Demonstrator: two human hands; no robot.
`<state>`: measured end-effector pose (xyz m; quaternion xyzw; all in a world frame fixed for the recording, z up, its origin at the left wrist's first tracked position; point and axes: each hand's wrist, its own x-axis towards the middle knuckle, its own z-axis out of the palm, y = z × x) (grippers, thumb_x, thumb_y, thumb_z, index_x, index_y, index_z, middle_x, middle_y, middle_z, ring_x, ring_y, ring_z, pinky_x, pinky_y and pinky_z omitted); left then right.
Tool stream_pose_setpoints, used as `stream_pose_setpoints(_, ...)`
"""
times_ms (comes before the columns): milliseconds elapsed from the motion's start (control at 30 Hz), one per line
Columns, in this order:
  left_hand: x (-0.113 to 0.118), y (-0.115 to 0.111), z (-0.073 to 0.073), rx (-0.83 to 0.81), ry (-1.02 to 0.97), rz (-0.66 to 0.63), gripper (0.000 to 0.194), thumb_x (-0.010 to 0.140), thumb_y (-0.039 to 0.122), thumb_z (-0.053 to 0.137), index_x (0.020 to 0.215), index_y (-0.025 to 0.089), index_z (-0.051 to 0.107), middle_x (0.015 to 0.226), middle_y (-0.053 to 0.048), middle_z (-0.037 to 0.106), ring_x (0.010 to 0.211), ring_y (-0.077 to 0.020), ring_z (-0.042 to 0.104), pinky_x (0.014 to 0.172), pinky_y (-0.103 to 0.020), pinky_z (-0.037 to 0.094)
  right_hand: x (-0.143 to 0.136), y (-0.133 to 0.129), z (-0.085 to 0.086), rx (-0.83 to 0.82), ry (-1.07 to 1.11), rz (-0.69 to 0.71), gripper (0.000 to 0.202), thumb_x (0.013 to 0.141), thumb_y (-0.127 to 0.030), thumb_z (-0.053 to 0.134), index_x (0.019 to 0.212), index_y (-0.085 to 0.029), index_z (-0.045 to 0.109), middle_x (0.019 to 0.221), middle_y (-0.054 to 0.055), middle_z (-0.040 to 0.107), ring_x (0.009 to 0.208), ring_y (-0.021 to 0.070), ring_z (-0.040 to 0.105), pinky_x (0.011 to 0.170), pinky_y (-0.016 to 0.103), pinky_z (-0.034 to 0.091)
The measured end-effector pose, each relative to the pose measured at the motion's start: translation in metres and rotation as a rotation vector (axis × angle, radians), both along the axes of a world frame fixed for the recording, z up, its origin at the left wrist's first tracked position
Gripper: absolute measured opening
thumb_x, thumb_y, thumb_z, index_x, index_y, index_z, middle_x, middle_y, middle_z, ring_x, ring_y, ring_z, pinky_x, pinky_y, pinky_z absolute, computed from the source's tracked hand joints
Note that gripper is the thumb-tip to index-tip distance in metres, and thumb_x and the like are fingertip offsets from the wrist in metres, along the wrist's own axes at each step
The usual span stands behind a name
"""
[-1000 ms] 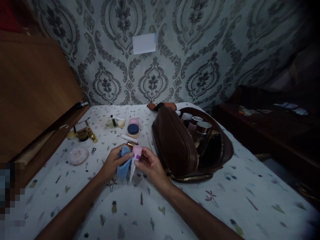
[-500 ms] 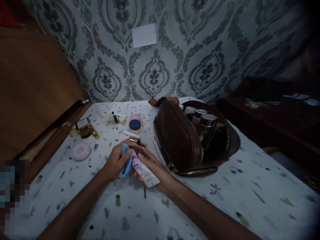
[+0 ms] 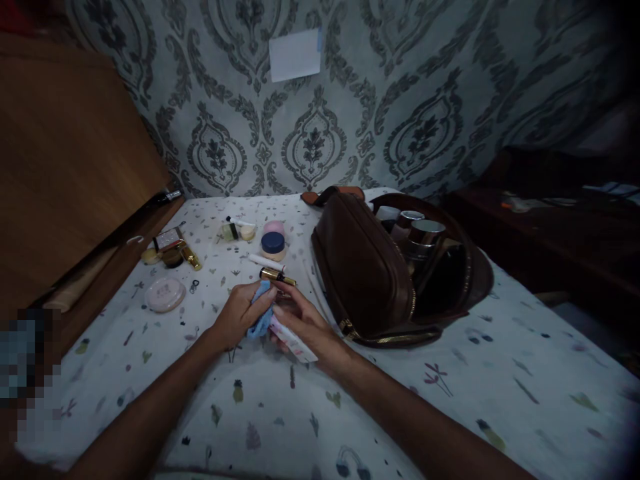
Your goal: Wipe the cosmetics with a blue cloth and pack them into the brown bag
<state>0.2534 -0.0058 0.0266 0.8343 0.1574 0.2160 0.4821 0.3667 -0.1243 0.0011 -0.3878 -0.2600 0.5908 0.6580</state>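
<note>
My left hand (image 3: 240,313) pinches a crumpled blue cloth (image 3: 261,319), which lies against one end of a white and pink tube (image 3: 295,342). Fingers of my right hand (image 3: 307,323) are wrapped round that tube, its flat white end pointing down to the right. Just beyond my fingertips lie a gold and black tube (image 3: 277,276) and a white stick (image 3: 267,261). Behind them stands a jar with a dark blue lid (image 3: 273,244), with a pink item (image 3: 274,229) at its back.
An open brown bag (image 3: 360,267) holding several bottles stands on the right of the patterned sheet (image 3: 280,433). At left lie a round pink compact (image 3: 165,295), a palette (image 3: 169,239) and a gold tube (image 3: 191,257). A wooden panel (image 3: 75,153) borders the left side.
The blue cloth has shifted over the tube's upper end and covers more of its purple print. The whole view has moved slightly.
</note>
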Motion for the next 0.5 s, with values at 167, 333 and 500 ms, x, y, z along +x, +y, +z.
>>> stream_pose_setpoints(167,-0.002,0.000,-0.001,-0.200,-0.004,-0.039,0.042,0.094,0.054,0.047,0.073,0.017,0.052,0.061,0.002,0.053,0.055,-0.0117,0.049,0.054,-0.023,0.040,0.000,0.005,-0.003,-0.077,0.116,0.127,0.075,0.067,-0.058,0.080,0.125,-0.022,0.048,0.072,-0.001,0.066,0.057,0.0158,0.063,0.052,0.027,0.051)
stream_pose_setpoints(333,-0.001,0.006,0.000,-0.195,-0.085,0.032,0.047,0.089,0.059,0.051,0.069,0.016,0.051,0.061,0.002,0.047,0.058,-0.0113,0.044,0.054,-0.023,0.036,0.001,-0.009,0.018,-0.022,-0.387,-0.225,0.046,0.081,-0.049,0.071,0.117,-0.025,0.059,0.100,0.004,0.068,0.095,0.0203,0.065,0.082,0.033,0.052)
stream_pose_setpoints(500,-0.001,0.013,-0.002,-0.298,-0.136,0.072,0.050,0.088,0.063,0.050,0.071,0.016,0.054,0.059,0.003,0.043,0.055,-0.0109,0.040,0.052,-0.023,0.033,0.005,-0.071,0.046,0.292,-0.810,-0.294,0.015,0.092,-0.038,0.061,0.093,-0.026,0.069,0.099,0.008,0.068,0.094,0.0236,0.064,0.080,0.037,0.054)
